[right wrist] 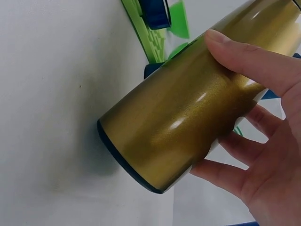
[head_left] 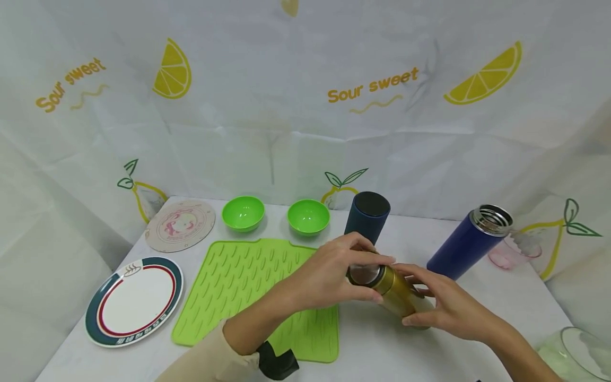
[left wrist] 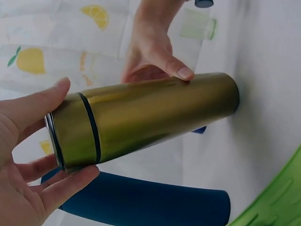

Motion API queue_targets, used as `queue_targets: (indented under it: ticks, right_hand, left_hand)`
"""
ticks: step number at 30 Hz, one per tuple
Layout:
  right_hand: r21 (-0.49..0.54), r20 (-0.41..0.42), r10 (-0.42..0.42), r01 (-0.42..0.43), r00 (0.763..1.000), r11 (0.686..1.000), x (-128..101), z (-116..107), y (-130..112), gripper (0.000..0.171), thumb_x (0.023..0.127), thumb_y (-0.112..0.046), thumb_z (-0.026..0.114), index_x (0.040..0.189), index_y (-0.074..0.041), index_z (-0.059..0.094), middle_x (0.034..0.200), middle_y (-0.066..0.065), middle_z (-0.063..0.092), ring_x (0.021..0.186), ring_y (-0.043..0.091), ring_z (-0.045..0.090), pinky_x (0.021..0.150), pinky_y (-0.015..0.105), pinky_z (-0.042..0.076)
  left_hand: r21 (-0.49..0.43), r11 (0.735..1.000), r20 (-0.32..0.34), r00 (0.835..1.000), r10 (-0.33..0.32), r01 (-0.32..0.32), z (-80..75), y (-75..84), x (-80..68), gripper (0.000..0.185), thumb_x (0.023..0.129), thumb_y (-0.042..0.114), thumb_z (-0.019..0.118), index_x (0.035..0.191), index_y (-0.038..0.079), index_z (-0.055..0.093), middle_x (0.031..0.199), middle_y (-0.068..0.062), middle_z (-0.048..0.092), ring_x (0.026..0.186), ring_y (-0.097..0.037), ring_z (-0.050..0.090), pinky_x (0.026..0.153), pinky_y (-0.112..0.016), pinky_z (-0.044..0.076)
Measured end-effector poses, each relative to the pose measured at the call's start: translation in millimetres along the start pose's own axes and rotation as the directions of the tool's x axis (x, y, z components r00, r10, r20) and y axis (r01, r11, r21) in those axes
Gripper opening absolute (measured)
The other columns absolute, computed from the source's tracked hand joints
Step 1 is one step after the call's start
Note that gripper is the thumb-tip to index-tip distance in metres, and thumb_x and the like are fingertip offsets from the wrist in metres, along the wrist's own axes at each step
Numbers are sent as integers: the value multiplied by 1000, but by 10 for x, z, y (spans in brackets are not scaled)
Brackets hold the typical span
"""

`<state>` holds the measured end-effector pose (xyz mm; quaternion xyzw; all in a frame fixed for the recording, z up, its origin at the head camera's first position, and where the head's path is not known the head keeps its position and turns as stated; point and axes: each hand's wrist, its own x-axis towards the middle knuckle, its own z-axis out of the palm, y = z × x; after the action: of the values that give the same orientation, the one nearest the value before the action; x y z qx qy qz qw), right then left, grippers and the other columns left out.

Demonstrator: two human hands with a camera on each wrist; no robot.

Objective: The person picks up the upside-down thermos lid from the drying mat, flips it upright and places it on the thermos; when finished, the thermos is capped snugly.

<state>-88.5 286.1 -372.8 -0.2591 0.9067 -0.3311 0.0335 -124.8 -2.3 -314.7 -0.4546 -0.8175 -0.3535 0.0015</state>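
Observation:
Both of my hands hold a gold vacuum flask above the white table, to the right of the green mat. My left hand grips its lid, thumb on one side and fingers on the other. The right hand holds the body lower down, as the right wrist view shows with the thumb across it. A dark band marks the seam between lid and body. A dark teal flask stands just behind. To the right is a blue flask with an uncovered steel mouth.
The green ridged mat lies left of the flask, with two green bowls behind it. Further left are a plate and a round pink-printed board. A pinkish glass and a greenish glass stand at the right.

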Motion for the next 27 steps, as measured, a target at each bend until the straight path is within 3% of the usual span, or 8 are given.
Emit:
queue_targets:
  ticks: [6, 12, 15, 22, 27]
  right_hand:
    - [31, -83, -59, 62, 995, 998, 0, -5, 77, 83, 73, -23, 92, 145, -18, 50, 135, -17, 60, 120, -14, 54, 89, 18, 58]
    - [128, -183, 52, -29, 982, 991, 75, -33, 110, 89, 73, -13, 92, 147, -14, 44, 132, -35, 51, 119, -19, 50, 92, 9, 51]
    - [180, -231, 90, -49, 969, 982, 143, -31, 123, 95, 74, -8, 90, 152, -14, 38, 134, -29, 51, 117, -17, 53, 93, 7, 48]
    - [271, -284, 126, -47, 951, 961, 289, 17, 225, 109, 79, -1, 85, 161, -23, 16, 148, 12, 45, 119, -13, 53, 95, 7, 47]
    - [322, -310, 150, -45, 939, 946, 359, 63, 334, 109, 81, 3, 82, 160, -25, 11, 142, 8, 42, 118, -10, 53, 92, 8, 49]
  left_hand:
    - [-175, 980, -32, 995, -99, 92, -57, -61, -82, 69, 81, 32, 87, 145, 27, 59, 136, 0, 57, 121, -14, 59, 81, -12, 56]
    - [-202, 963, -78, 977, -199, 180, -160, -185, -245, 67, 82, 32, 87, 143, 25, 60, 131, 3, 63, 109, -13, 64, 76, -18, 60]
    - [-185, 955, -90, 964, -251, 232, -171, -263, -337, 62, 82, 33, 86, 139, 25, 63, 125, 5, 67, 101, -10, 66, 74, -21, 61]
    - [-183, 927, -109, 930, -351, 328, -97, -500, -561, 59, 80, 34, 87, 134, 26, 65, 118, 8, 68, 99, -10, 64, 72, -21, 58]
    - [-177, 892, -128, 889, -439, 415, -53, -664, -694, 65, 79, 30, 89, 138, 24, 62, 125, 5, 65, 111, -16, 60, 84, -28, 58]
